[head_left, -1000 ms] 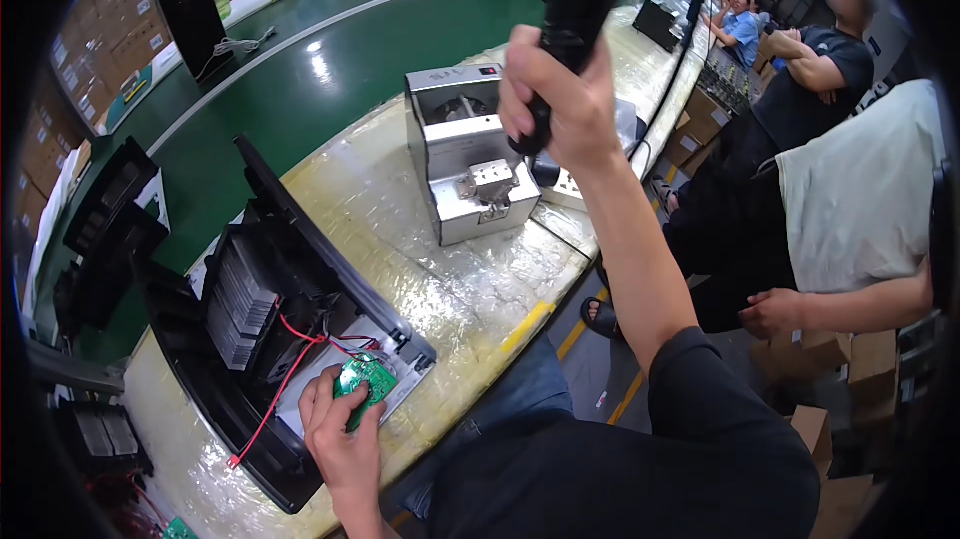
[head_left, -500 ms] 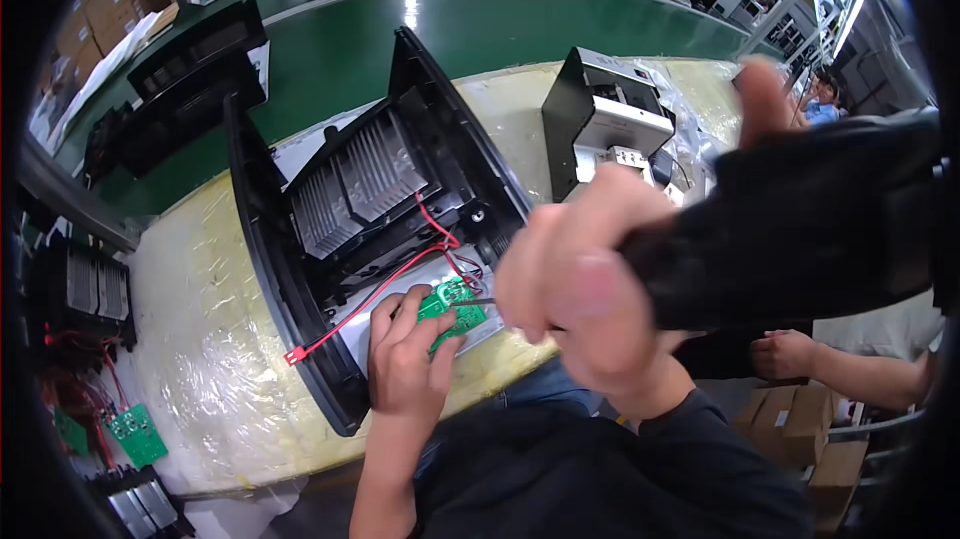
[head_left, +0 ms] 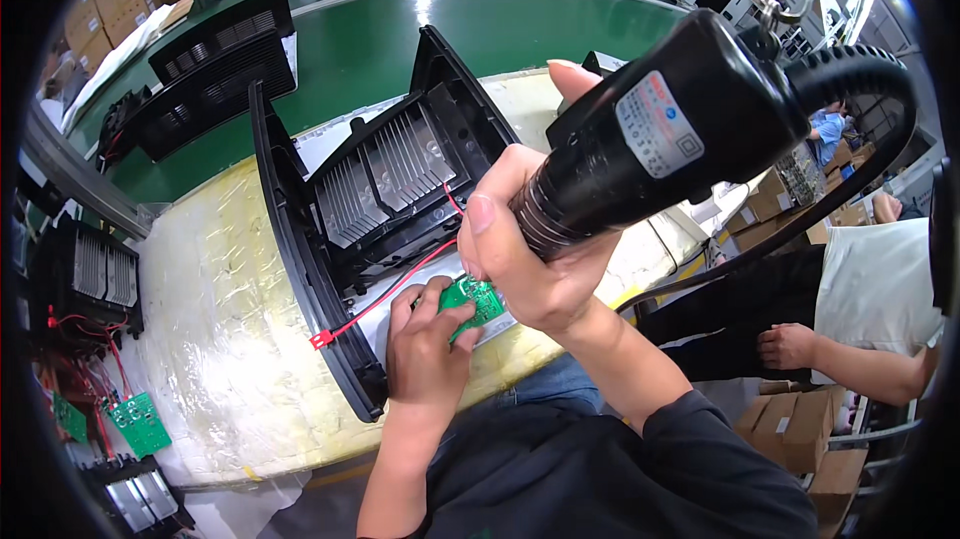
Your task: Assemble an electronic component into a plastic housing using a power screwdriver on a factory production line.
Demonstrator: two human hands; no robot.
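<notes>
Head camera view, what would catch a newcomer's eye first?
Most likely the big black power tool, right of centre, gripped in the right hand, with its thick cord curving down on the right. Just below and left of it, the left hand rests its fingers on a bright green board. Left of centre, the open black housing stands out, a red plug by its near side.

Room | green surface point(head_left: 375, 54) (rather glossy) | cartons point(head_left: 115, 1) stacked far left | bright lamp point(head_left: 868, 5), upper right
</notes>
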